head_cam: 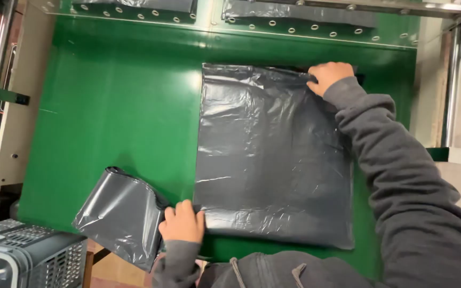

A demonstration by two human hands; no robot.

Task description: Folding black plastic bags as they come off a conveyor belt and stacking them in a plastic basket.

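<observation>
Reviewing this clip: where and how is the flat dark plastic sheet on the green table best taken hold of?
Grip the flat dark plastic sheet at its edges, from the near-left corner and the far-right corner, where the left hand and right hand sit. It lies thin and flat, so probably only its edges offer purchase.

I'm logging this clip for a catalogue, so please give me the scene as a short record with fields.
surface: green table
main item: flat dark grey plastic bag, lying spread on the table
left hand: pressing the bag's near left corner
right hand: gripping the bag's far right corner
second item: rolled dark grey bag, hanging over the table's near edge beside the left hand
nearby: grey slotted crate, lower left
</observation>
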